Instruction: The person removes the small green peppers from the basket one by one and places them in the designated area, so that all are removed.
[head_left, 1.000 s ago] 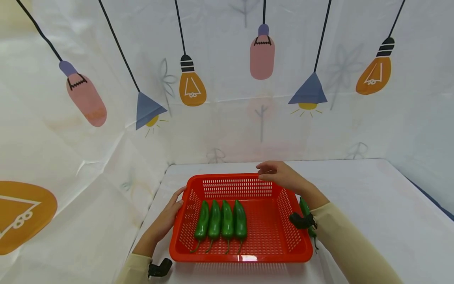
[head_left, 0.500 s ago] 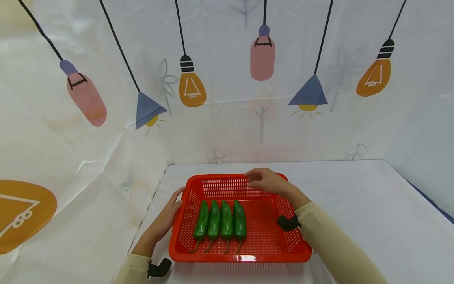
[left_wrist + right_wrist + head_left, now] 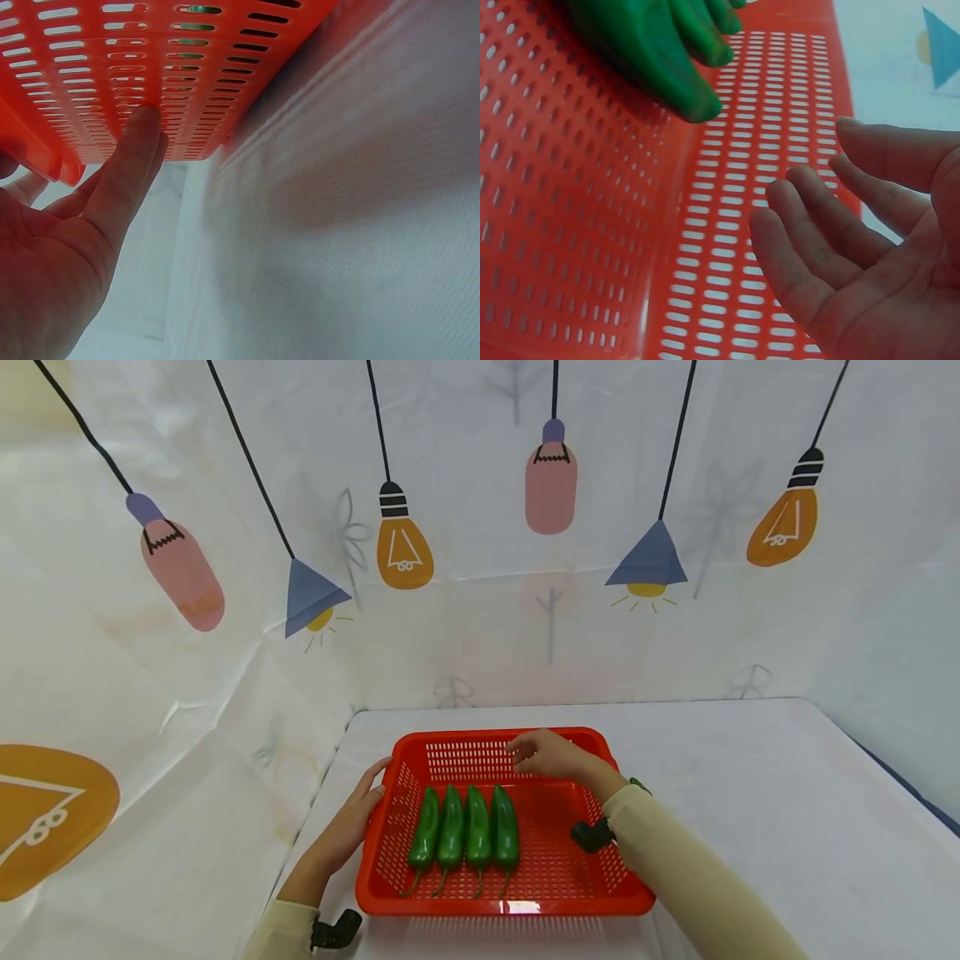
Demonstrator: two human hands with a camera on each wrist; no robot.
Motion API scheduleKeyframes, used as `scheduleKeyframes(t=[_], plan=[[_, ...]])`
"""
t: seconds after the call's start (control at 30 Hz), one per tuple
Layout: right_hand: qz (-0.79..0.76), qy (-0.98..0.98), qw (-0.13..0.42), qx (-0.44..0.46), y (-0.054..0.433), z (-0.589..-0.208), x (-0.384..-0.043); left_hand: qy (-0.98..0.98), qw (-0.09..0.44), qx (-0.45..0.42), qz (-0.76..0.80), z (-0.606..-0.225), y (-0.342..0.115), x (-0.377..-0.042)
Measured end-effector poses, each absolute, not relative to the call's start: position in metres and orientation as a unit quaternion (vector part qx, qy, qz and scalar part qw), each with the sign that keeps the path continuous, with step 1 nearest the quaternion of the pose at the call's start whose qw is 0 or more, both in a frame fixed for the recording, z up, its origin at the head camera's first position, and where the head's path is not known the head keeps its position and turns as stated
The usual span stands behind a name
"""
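Note:
Several green chili peppers (image 3: 478, 831) lie side by side in the left half of a red perforated plastic basket (image 3: 555, 906), stems toward the front. My left hand (image 3: 352, 818) rests against the basket's left side, and in the left wrist view its straight fingers (image 3: 124, 176) touch the outer wall under the rim. Over the back part of the basket hovers my right hand (image 3: 551, 754), fingers loosely bent and holding nothing. The right wrist view shows its palm facing the basket, with pepper tips (image 3: 697, 101) nearby. Another green pepper (image 3: 639, 785) lies outside the basket's right side, mostly hidden by the sleeve.
The basket stands on a white-covered table (image 3: 750, 777). A white cloth printed with hanging lamps (image 3: 648, 556) rises behind the table and along its left side. The right sleeve (image 3: 690, 860) crosses the basket's front right corner.
My right hand has moved left and slightly down, from the basket's back right rim to over its inside. The left hand and the peppers in the basket stay in place.

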State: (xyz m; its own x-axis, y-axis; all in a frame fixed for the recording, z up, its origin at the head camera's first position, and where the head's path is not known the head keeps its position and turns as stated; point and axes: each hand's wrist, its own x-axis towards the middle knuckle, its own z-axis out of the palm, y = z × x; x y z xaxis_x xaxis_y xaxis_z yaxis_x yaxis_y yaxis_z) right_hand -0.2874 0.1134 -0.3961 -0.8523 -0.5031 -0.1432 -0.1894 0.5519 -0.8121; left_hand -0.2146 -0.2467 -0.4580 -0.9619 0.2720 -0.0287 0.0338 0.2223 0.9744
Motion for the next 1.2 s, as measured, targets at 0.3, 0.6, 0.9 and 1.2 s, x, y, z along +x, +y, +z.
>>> scheduleKeyframes(t=[0.3, 0.6, 0.9, 1.2], plan=[[-0.405, 0.873, 0.196, -0.19, 0.105, -0.405, -0.285, 0.772, 0.1, 0.094, 0.62, -0.455, -0.247, -0.214], [-0.35, 0.896, 0.216, -0.168, 0.091, -0.415, -0.28, 0.774, 0.098, 0.091, 0.619, -0.454, -0.246, -0.212], [-0.358, 0.887, 0.265, -0.126, 0.084, -0.426, -0.276, 0.773, 0.097, 0.089, 0.62, -0.455, -0.244, -0.212], [-0.39, 0.875, 0.27, -0.097, 0.079, -0.431, -0.273, 0.777, 0.094, 0.086, 0.617, -0.456, -0.245, -0.213]])
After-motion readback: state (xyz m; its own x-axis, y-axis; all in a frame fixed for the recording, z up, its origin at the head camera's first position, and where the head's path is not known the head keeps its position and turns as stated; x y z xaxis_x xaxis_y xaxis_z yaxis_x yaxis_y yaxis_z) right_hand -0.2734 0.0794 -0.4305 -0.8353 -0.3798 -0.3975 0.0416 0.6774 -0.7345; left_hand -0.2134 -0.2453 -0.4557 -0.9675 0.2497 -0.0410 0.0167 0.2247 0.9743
